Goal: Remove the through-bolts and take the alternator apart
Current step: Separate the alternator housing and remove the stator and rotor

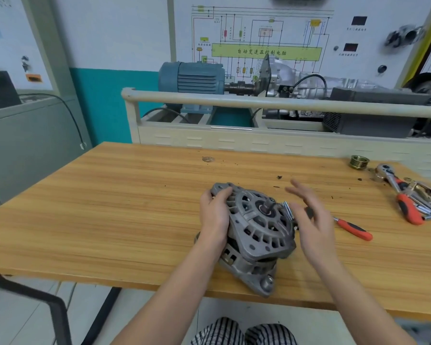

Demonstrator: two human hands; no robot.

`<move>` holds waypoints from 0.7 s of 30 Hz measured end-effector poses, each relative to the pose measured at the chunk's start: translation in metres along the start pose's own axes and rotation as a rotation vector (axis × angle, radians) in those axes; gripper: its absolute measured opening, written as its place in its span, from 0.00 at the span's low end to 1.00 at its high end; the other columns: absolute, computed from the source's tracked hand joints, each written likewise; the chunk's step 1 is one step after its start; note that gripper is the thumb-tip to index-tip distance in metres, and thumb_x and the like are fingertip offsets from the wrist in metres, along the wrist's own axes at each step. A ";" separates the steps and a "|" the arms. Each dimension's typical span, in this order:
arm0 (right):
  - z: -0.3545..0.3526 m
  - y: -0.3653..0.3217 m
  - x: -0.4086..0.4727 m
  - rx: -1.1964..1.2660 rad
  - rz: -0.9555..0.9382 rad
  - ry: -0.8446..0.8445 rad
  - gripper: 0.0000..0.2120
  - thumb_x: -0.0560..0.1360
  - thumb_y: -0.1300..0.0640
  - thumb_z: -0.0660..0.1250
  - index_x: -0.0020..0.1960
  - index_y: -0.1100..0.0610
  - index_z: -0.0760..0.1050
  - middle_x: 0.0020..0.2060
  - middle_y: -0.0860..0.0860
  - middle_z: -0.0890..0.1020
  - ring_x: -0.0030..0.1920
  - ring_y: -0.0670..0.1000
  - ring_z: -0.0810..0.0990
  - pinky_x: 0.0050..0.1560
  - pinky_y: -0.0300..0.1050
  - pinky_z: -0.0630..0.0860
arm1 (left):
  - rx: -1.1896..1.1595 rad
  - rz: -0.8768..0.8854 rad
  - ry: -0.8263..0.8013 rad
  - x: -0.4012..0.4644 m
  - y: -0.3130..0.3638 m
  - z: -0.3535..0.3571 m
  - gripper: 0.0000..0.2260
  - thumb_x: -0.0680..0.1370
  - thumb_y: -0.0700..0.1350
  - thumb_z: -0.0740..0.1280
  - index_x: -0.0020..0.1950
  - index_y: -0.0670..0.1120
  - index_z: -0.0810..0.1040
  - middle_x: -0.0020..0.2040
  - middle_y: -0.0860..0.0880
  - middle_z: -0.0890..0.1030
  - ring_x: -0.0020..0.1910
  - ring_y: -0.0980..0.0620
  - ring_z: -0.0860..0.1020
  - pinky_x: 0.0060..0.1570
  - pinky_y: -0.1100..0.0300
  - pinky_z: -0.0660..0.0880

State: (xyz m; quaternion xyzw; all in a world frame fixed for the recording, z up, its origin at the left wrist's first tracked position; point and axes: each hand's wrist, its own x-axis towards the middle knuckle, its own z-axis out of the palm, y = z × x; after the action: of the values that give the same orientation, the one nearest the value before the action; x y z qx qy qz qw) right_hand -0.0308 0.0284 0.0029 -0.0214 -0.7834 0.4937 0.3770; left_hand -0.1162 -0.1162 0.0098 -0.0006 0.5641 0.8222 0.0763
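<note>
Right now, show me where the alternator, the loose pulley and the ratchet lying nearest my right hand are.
alternator [255,230]: head view, on the front housing face.
pulley [358,162]: head view, on its grooved side, far right of the table.
ratchet [356,230]: head view, on its orange handle.

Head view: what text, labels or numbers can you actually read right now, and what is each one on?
"自动变速器控制电脑": on the green block of the wiring diagram on the wall panel.
Small labels across the diagram and under the two dark displays: too small and blurred to read.
Alternator, ratchet and pulley: no readable markings.
</note>
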 end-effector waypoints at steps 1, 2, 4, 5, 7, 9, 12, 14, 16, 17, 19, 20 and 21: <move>0.000 0.003 0.014 0.022 0.221 -0.021 0.11 0.78 0.53 0.62 0.60 0.48 0.75 0.62 0.42 0.76 0.66 0.44 0.71 0.57 0.37 0.68 | -0.002 0.008 -0.012 0.001 0.000 -0.003 0.03 0.77 0.42 0.66 0.49 0.44 0.75 0.44 0.44 0.83 0.42 0.46 0.83 0.44 0.49 0.81; 0.002 0.008 0.025 0.069 0.415 -0.093 0.12 0.79 0.53 0.61 0.61 0.51 0.75 0.60 0.45 0.77 0.64 0.48 0.73 0.55 0.39 0.69 | -0.007 0.011 -0.024 0.001 0.001 -0.005 0.01 0.77 0.41 0.66 0.47 0.44 0.75 0.39 0.46 0.84 0.38 0.48 0.83 0.38 0.53 0.81; 0.012 0.016 0.037 0.210 0.630 -0.223 0.14 0.80 0.53 0.59 0.59 0.59 0.77 0.53 0.52 0.82 0.54 0.51 0.79 0.50 0.42 0.74 | -0.016 0.009 -0.046 0.002 0.002 -0.012 0.03 0.77 0.39 0.66 0.46 0.45 0.73 0.31 0.52 0.83 0.32 0.53 0.83 0.29 0.61 0.78; 0.018 0.017 0.037 0.265 0.675 -0.226 0.13 0.80 0.53 0.60 0.54 0.60 0.79 0.46 0.54 0.84 0.46 0.51 0.82 0.45 0.43 0.77 | -0.014 0.002 -0.048 0.002 0.002 -0.016 0.04 0.77 0.39 0.66 0.45 0.46 0.72 0.30 0.54 0.83 0.30 0.55 0.82 0.27 0.64 0.76; 0.029 0.017 0.032 0.415 0.738 -0.181 0.14 0.78 0.54 0.63 0.40 0.56 0.84 0.34 0.53 0.84 0.33 0.51 0.83 0.33 0.42 0.79 | -0.016 -0.020 -0.043 0.006 0.003 -0.024 0.05 0.76 0.39 0.66 0.50 0.43 0.72 0.35 0.50 0.84 0.33 0.54 0.82 0.29 0.64 0.76; 0.038 0.018 0.030 0.524 0.742 -0.139 0.17 0.76 0.55 0.64 0.31 0.53 0.84 0.31 0.52 0.84 0.30 0.50 0.83 0.28 0.41 0.78 | -0.042 -0.066 -0.008 0.010 0.004 -0.032 0.17 0.76 0.39 0.67 0.63 0.38 0.70 0.47 0.43 0.81 0.41 0.49 0.80 0.38 0.59 0.76; 0.048 0.012 0.040 0.468 0.670 -0.198 0.13 0.76 0.53 0.64 0.37 0.53 0.84 0.36 0.51 0.85 0.35 0.50 0.84 0.34 0.41 0.77 | -0.124 -0.097 0.011 0.014 0.004 -0.038 0.23 0.74 0.39 0.66 0.66 0.32 0.67 0.53 0.36 0.76 0.45 0.43 0.76 0.48 0.50 0.74; 0.051 0.009 0.050 0.379 0.608 -0.218 0.10 0.76 0.54 0.64 0.46 0.57 0.83 0.38 0.51 0.86 0.37 0.49 0.84 0.35 0.39 0.77 | -0.200 -0.150 0.009 0.019 0.001 -0.037 0.21 0.75 0.40 0.65 0.66 0.33 0.69 0.56 0.34 0.75 0.49 0.40 0.75 0.55 0.45 0.73; 0.052 0.009 0.058 0.381 0.627 -0.197 0.10 0.76 0.56 0.65 0.49 0.61 0.82 0.40 0.55 0.86 0.39 0.53 0.84 0.39 0.42 0.78 | -0.212 -0.191 -0.016 0.028 -0.002 -0.033 0.18 0.77 0.40 0.64 0.65 0.34 0.71 0.58 0.34 0.75 0.52 0.40 0.75 0.61 0.42 0.70; 0.052 0.010 0.061 0.389 0.645 -0.180 0.11 0.76 0.56 0.65 0.50 0.62 0.81 0.42 0.57 0.85 0.40 0.55 0.84 0.42 0.45 0.79 | -0.205 -0.207 -0.022 0.033 -0.002 -0.031 0.15 0.77 0.41 0.63 0.61 0.35 0.73 0.56 0.35 0.77 0.51 0.40 0.75 0.62 0.42 0.70; 0.053 0.013 0.065 0.395 0.678 -0.167 0.11 0.76 0.57 0.65 0.49 0.63 0.81 0.42 0.59 0.85 0.40 0.57 0.83 0.45 0.49 0.78 | -0.192 -0.227 -0.021 0.043 -0.002 -0.028 0.08 0.77 0.40 0.63 0.50 0.37 0.78 0.46 0.39 0.81 0.44 0.42 0.78 0.57 0.45 0.74; 0.054 0.013 0.067 0.402 0.693 -0.159 0.10 0.76 0.57 0.65 0.48 0.63 0.81 0.41 0.58 0.84 0.39 0.56 0.82 0.45 0.49 0.78 | -0.185 -0.235 -0.023 0.049 -0.003 -0.028 0.07 0.78 0.40 0.63 0.46 0.39 0.79 0.41 0.42 0.82 0.39 0.44 0.80 0.49 0.50 0.78; 0.054 0.015 0.069 0.405 0.707 -0.149 0.10 0.76 0.57 0.65 0.48 0.63 0.81 0.40 0.57 0.84 0.38 0.56 0.82 0.43 0.47 0.78 | -0.175 -0.248 -0.024 0.054 -0.005 -0.027 0.07 0.78 0.40 0.62 0.43 0.40 0.78 0.36 0.44 0.82 0.33 0.47 0.81 0.39 0.56 0.80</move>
State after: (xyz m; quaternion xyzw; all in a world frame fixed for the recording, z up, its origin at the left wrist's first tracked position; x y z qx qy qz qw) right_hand -0.1183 0.0228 0.0182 -0.1790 -0.6400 0.7370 0.1232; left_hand -0.1712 -0.1333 -0.0092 -0.0671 0.4852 0.8523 0.1835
